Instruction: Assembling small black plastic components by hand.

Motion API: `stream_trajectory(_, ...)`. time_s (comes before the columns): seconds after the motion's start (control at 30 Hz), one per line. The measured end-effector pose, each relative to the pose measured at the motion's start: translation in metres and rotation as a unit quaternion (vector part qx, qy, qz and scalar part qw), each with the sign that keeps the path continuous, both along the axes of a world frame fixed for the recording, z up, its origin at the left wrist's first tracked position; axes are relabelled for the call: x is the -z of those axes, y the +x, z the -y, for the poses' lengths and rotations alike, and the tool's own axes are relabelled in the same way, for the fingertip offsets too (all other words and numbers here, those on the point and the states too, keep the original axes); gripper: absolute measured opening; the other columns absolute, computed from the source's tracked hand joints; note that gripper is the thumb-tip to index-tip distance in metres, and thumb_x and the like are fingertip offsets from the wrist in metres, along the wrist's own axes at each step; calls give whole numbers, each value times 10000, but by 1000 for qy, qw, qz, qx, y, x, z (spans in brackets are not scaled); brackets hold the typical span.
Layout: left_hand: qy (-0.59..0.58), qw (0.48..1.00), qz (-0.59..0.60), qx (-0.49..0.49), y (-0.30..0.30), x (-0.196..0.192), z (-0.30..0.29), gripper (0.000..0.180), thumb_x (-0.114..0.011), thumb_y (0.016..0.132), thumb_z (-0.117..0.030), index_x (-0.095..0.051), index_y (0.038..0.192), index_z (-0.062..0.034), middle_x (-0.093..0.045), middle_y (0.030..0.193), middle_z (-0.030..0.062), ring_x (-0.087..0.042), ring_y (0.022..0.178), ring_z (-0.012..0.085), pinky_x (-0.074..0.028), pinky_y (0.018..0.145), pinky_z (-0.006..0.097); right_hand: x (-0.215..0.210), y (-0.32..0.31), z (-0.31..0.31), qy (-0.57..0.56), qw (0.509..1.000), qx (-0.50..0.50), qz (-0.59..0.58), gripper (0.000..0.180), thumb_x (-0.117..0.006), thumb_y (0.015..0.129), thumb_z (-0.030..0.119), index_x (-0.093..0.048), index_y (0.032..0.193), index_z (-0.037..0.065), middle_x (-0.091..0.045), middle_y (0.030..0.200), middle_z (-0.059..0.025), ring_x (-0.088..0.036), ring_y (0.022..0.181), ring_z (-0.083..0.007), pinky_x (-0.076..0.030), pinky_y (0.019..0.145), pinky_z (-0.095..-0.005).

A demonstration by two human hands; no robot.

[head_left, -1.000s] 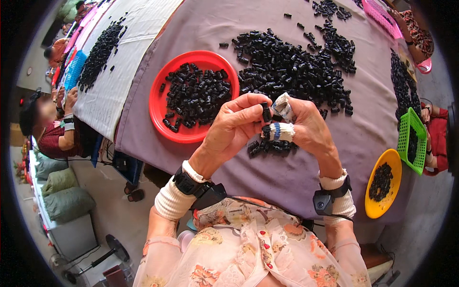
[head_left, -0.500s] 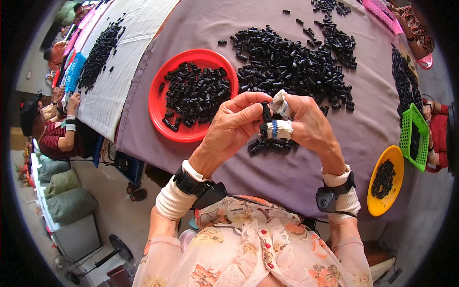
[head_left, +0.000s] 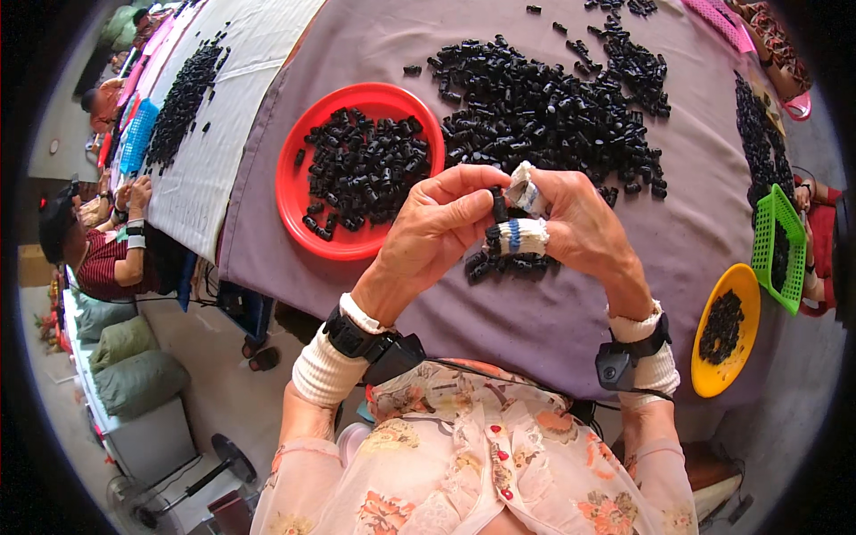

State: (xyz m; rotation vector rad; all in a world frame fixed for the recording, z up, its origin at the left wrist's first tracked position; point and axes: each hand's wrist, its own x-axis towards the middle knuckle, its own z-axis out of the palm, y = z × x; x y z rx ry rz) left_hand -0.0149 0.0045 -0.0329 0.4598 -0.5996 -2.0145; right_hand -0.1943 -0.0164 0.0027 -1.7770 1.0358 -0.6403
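Note:
My left hand (head_left: pixel 430 225) pinches a small black cylindrical plastic part (head_left: pixel 498 205) upright between thumb and fingertips. Facing it, my right hand (head_left: pixel 584 221) has its thumb and forefinger in white knit finger covers with blue stripes, closed around the same part; its lower end is hidden there. Below the fingers lies a small cluster of like black parts (head_left: pixel 508 267) on the cloth. A large heap of these parts (head_left: pixel 553 111) spreads beyond my hands. To the left, a round red tray (head_left: pixel 291 201) holds many more.
A mauve cloth (head_left: pixel 374 45) covers the table. At the right stand a yellow dish (head_left: pixel 747 308) of tiny black pieces and a green basket (head_left: pixel 764 241). Other people (head_left: pixel 111 241) work at the left and right edges. A white-covered table (head_left: pixel 236 98) with another black heap adjoins at the left.
Both hands stay nearly in place, still pinching the black part, which now sits slightly lower between the fingers. The whole view has shifted a little.

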Motion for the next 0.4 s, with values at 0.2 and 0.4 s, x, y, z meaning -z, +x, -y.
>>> stream_trajectory(0.2, -5, 1000, 5, 5, 0, 0, 1, 241, -562, 855, -61, -547, 1081, 21, -600, 995, 86, -585, 896, 132, -490, 813, 280, 6, -2, 1, -5, 1000, -12, -6, 310, -691, 631, 243, -563, 758, -9, -500, 548, -99, -455, 494, -153, -404, 497, -307)
stream_trajectory(0.4, -13, 1000, 25, 2, 0, -2, 1, 244, -563, 857, -68, -547, 1084, 20, -599, 996, 84, -582, 901, 129, -488, 819, 280, 8, -2, 2, 6, 1000, -24, -13, 308, -685, 641, 251, -566, 763, -6, -510, 555, -97, -464, 500, -154, -412, 506, -306)
